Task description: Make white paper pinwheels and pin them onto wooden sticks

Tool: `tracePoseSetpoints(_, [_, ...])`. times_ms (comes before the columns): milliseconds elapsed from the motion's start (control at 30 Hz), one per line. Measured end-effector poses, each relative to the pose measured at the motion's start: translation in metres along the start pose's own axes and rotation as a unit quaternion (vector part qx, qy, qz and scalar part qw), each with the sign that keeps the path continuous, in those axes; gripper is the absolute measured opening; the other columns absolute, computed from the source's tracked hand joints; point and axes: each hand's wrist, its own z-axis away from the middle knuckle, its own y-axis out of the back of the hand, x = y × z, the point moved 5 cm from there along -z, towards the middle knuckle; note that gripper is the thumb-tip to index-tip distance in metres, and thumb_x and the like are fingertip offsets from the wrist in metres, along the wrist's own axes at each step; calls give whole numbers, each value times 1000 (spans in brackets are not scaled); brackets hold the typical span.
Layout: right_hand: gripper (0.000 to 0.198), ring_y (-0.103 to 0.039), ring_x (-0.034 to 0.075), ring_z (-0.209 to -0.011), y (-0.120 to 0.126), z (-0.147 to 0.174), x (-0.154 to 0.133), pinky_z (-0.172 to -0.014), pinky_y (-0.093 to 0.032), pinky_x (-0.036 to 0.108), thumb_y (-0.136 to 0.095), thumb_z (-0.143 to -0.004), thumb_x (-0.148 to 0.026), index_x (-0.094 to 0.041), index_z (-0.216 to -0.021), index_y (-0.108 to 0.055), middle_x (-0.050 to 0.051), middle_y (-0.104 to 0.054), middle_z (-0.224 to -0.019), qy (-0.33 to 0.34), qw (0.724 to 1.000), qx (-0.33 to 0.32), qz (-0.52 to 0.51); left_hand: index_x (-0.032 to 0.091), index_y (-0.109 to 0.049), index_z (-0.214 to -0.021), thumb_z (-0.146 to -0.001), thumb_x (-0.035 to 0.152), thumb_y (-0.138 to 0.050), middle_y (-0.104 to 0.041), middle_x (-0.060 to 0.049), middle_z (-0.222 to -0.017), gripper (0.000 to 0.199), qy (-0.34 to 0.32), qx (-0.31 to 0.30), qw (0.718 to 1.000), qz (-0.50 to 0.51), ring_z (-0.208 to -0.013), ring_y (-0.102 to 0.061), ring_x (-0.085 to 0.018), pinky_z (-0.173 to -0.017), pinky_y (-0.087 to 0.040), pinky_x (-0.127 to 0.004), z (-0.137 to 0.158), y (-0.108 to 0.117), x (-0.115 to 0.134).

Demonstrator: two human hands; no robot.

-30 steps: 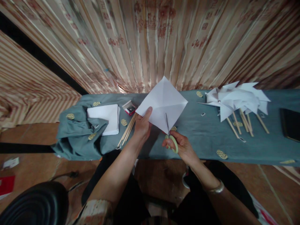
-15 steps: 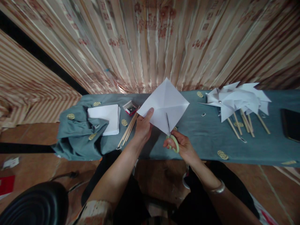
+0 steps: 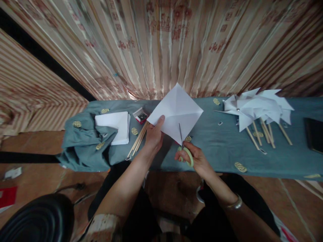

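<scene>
A creased square of white paper [image 3: 180, 104] is held up like a diamond, its left corner pinched by my left hand [image 3: 154, 135] with the thumb on top. My right hand [image 3: 194, 155] grips scissors [image 3: 189, 158] with pale green handles. One blade lies over the paper near its bottom corner, pointing up toward the middle; the other blade is hidden behind the sheet. Just left of my left hand lie several thin wooden sticks [image 3: 137, 141] and a small open box [image 3: 140, 115] of dark metal bits.
A stack of white paper [image 3: 117, 126] lies on the left of the cloth-covered table [image 3: 212, 148]. Several finished paper pinwheels [image 3: 259, 107] on sticks are piled at the right. A dark phone-like object [image 3: 314, 134] is at the far right. Behind hangs a curtain [image 3: 166, 50].
The scissors have shifted very slightly down at the paper's bottom corner, with their handles a little wider apart. The paper stays in my left hand, nearly still.
</scene>
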Motion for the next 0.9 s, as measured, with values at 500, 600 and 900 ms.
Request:
tracePoseSetpoints(500, [50,-56,13,-56,2,1,0,-56,-48,26,-76,-68,-66,-23,-82,-55,-2,-63,-60,-3,1000,11,-29,13,-71,-89,-63,29,-89,-78,-6,-83,36,3,-18,1000,-6,-95,-74,-25,-88,-56,-34,3,-2,-3])
tracePoseSetpoints(600, [49,-56,14,-56,1,1,0,-55,-47,25,-79,-66,-62,-24,-79,-52,-3,-62,-58,-17,999,7,-36,14,-71,-91,-63,29,-89,-78,-5,-83,37,-3,-27,1000,-3,-92,-75,-23,-88,-56,-33,3,-2,-3])
tracePoseSetpoints(900, [49,-57,14,-54,1,-1,3,-52,-46,26,-79,-66,-62,-23,-80,-53,-3,-60,-56,-29,999,16,-32,14,-71,-93,-65,27,-88,-78,-5,-84,35,-4,-24,1000,3,-87,-75,-21,-88,-56,-32,2,-1,-1])
